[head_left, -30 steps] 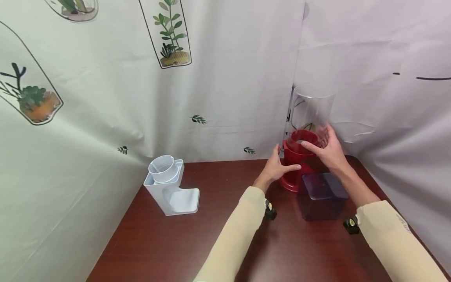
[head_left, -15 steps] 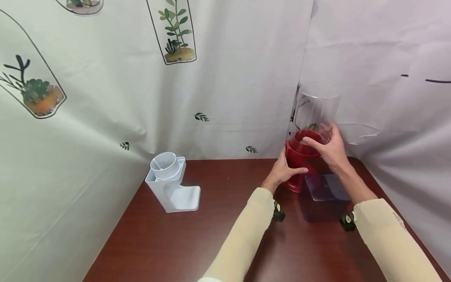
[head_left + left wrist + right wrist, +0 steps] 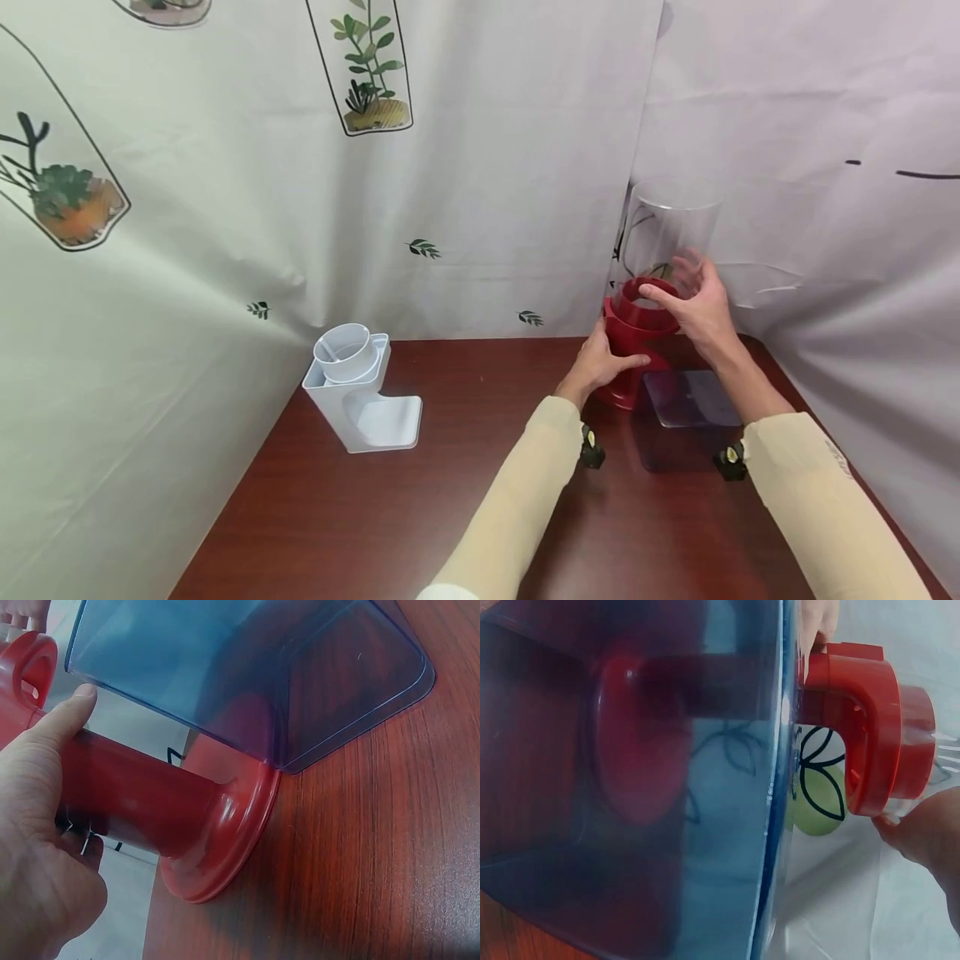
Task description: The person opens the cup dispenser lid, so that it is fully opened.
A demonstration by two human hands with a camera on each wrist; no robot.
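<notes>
The red stand (image 3: 637, 335) rises upright at the far right of the surface (image 3: 480, 517), with the clear cylinder (image 3: 675, 229) above it. To handle this well, I judge that my left hand (image 3: 596, 365) should brace the column (image 3: 142, 787) firmly while my right hand (image 3: 705, 315) steadies the cylinder gently, without tilting it. My hands are apart from each other: the left wraps the column, the right curves round the cylinder low down, its fingers showing through the wall. The stand is glossy, with a round foot (image 3: 232, 855); a red collar (image 3: 916, 746) shows at the cylinder's lower end. I cannot tell whether it sits fully down. Just nearer stands a tinted bin (image 3: 686, 450); well to the left, a white stand (image 3: 348, 410) holding a white cup (image 3: 352, 362).
</notes>
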